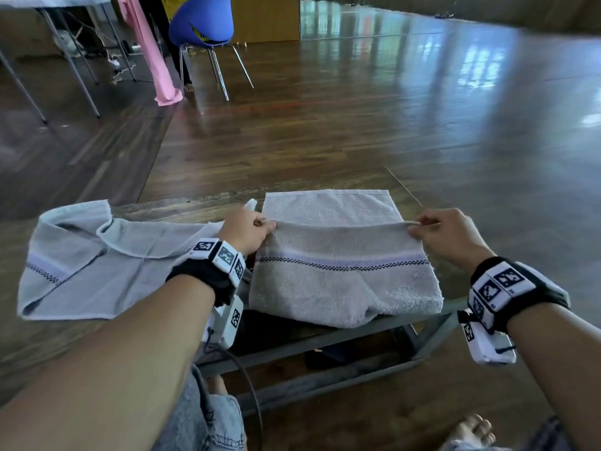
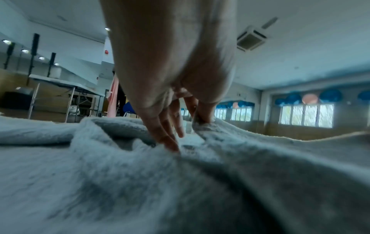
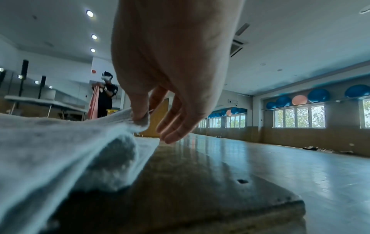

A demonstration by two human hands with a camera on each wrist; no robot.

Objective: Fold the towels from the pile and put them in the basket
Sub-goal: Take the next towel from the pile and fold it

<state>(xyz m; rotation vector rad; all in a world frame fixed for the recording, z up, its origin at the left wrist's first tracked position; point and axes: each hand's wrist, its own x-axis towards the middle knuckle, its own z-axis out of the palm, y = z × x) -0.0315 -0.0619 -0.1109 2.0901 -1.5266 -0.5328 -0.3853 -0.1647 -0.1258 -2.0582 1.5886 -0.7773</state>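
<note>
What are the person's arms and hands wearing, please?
Both forearms are bare, no sleeves. Each wrist carries a black strap with white blocks printed with black square markers. A white camera unit hangs under each wrist; a dark cable trails from the left one.

A grey terry towel with a dark checked stripe and pale lilac band lies on the low wooden table, towards its right end; its near part hangs over the table's near edge and its far edge lies flat near the far edge. Its upper layer is raised into a fold line across the middle, pinched at the left corner and at the right corner. A second grey towel with the same stripe lies unfolded and rumpled on the left part of the table, one corner turned over.
</note>
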